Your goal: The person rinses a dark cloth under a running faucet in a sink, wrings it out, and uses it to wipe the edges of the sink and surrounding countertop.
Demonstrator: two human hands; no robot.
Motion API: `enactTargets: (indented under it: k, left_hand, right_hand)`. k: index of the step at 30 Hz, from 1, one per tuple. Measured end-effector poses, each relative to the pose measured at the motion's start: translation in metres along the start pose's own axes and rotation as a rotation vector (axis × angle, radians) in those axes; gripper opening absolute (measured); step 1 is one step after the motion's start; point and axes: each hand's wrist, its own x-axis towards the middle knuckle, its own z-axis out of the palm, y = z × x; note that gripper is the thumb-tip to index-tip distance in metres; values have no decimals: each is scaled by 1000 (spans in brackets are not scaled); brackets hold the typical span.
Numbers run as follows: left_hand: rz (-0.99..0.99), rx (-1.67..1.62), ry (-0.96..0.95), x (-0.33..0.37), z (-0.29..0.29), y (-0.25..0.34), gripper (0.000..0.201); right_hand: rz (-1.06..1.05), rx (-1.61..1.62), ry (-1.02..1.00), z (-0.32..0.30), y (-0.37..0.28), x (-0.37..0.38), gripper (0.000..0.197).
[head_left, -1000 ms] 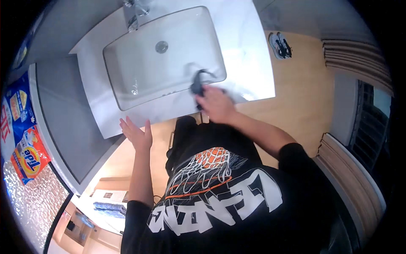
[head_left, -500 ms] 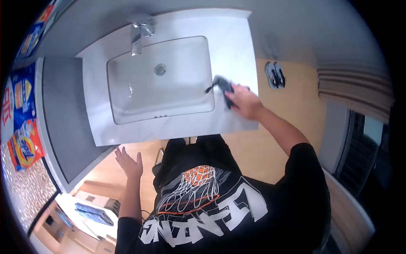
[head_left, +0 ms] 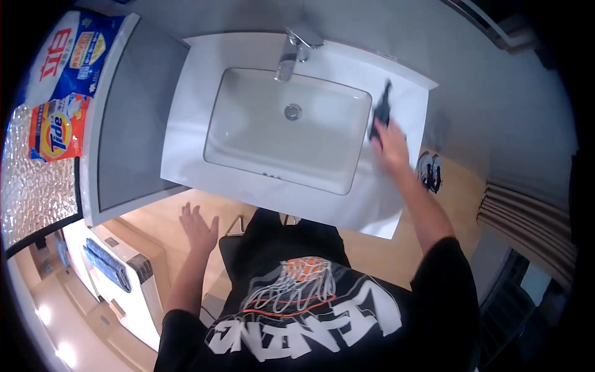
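Observation:
My right hand (head_left: 392, 147) is closed around a black, elongated object (head_left: 382, 111) with a narrow tip. It is over the counter strip to the right of the sink, its thin end pointing away from me. Motion blur hides its exact kind. My left hand (head_left: 199, 228) hangs in front of the counter's left front edge, fingers spread and holding nothing. The white rectangular sink (head_left: 260, 149) with a round metal drain (head_left: 293, 111) is set into the white countertop (head_left: 186, 136). A chrome faucet (head_left: 286, 67) stands at its back edge.
At left, a grey-topped surface (head_left: 142, 111) adjoins the counter, with a blue detergent bag (head_left: 90, 53) and an orange detergent bag (head_left: 60, 127) beyond it. Sneakers (head_left: 429, 172) are on the floor at right, near a striped curtain (head_left: 524, 214). Folded jeans (head_left: 106, 263) lie at lower left.
The view has turned, so the sink appears tilted and farther right. My right hand has swung the black object's narrow end away from the sink, toward the back of the counter. My left hand remains open.

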Motion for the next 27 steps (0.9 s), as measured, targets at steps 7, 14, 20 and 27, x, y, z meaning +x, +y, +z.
enactTargets:
  k: [7, 14, 20, 27]
  left_hand:
    - [91, -95, 75, 74, 33, -3, 76]
    - [156, 2, -83, 147, 13, -36, 84]
    - [476, -73, -49, 170, 14, -105, 92]
    - [351, -208, -59, 170, 3, -127, 85]
  right_hand:
    - [122, 76, -216, -2, -126, -202, 66]
    - [663, -56, 84, 19, -124, -200, 62]
    - [737, -106, 88, 26, -160, -183, 62]
    - [-39, 153, -443, 67, -337, -96, 63]
